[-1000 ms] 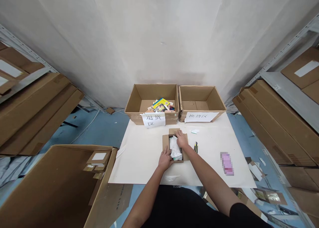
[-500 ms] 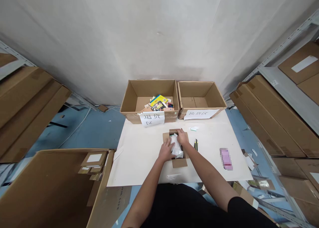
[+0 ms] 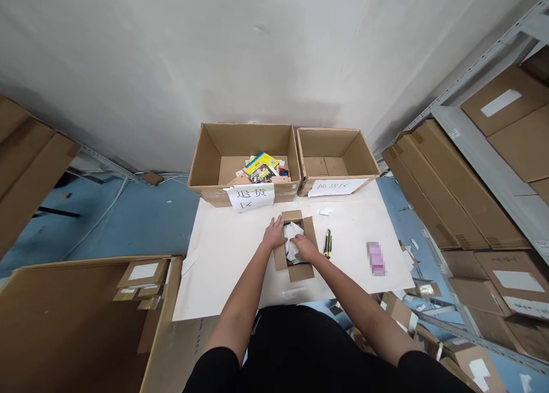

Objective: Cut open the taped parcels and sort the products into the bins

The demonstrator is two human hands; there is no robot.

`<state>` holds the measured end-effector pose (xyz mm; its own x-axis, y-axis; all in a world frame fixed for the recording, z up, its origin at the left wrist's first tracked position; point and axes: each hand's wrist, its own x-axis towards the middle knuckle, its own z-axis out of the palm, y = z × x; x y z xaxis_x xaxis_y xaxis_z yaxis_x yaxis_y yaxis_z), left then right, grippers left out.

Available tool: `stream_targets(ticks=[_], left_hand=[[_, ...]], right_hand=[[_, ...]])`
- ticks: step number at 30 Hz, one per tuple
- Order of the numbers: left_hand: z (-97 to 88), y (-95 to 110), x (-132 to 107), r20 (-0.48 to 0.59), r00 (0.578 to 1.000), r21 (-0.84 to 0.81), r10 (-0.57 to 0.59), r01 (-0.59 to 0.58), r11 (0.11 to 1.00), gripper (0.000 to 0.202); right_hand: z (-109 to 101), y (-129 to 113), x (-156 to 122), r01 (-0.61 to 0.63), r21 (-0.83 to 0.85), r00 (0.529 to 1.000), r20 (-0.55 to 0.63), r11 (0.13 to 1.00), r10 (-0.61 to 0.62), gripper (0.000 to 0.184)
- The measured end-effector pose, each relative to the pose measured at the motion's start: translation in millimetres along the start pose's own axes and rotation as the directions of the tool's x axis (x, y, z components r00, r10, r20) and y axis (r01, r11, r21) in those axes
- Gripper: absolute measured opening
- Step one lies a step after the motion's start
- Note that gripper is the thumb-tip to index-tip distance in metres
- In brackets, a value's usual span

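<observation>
A small open cardboard box stands on the white table near its front, its flaps folded outward. Inside it lies a crumpled white plastic packet with some green on it. My left hand rests along the box's left side, its fingers stretched toward the far left corner. From the right, my right hand reaches into the box with thumb and fingers closed on the packet; the fingertips are partly hidden. To the right of the box lies a black and yellow utility knife.
Two large cardboard boxes stand at the table's back: the left box holds books, the right box has a paper sign. A pixelated pink item lies at right. A big carton stands at lower left. Loaded shelves flank the right.
My left hand has moved from the packet to the box's left side. My right hand has come from the far right edge down onto the packet. The view has shifted slightly.
</observation>
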<state>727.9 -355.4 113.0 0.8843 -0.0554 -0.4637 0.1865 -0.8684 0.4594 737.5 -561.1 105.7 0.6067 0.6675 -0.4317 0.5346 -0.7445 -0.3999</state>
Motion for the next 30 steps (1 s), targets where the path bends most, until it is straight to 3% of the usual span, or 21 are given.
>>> stream_targets(ticks=[3, 10, 19, 27, 30], left_hand=[[1.9, 2, 2, -0.004, 1.000, -0.006, 0.029, -0.029, 1.000, 0.111], [0.4, 6, 3, -0.010, 1.000, 0.007, 0.017, -0.017, 1.000, 0.114], [2.0, -1, -2, 0.009, 1.000, -0.057, 0.017, -0.016, 0.998, 0.099], [1.7, 3, -3, -0.036, 0.997, -0.098, -0.061, 0.058, 0.994, 0.101], [6.9, 5, -3, -0.045, 0.997, -0.106, -0.069, 0.064, 0.992, 0.105]], right_hand=[[13, 0, -8, 0.031, -0.113, 0.998, 0.049, 0.993, -0.025, 0.109], [7, 1, -8, 0.173, -0.171, 0.985, 0.050, 0.970, -0.167, 0.111], [-1, 15, -40, 0.218, -0.043, 0.958, -0.183, 0.975, -0.222, 0.093], [-28, 15, -45, 0.076, 0.033, 0.905, -0.422, 0.997, -0.055, 0.070], [-39, 11, -32, 0.017, 0.104, 0.853, -0.520, 0.994, 0.040, 0.060]])
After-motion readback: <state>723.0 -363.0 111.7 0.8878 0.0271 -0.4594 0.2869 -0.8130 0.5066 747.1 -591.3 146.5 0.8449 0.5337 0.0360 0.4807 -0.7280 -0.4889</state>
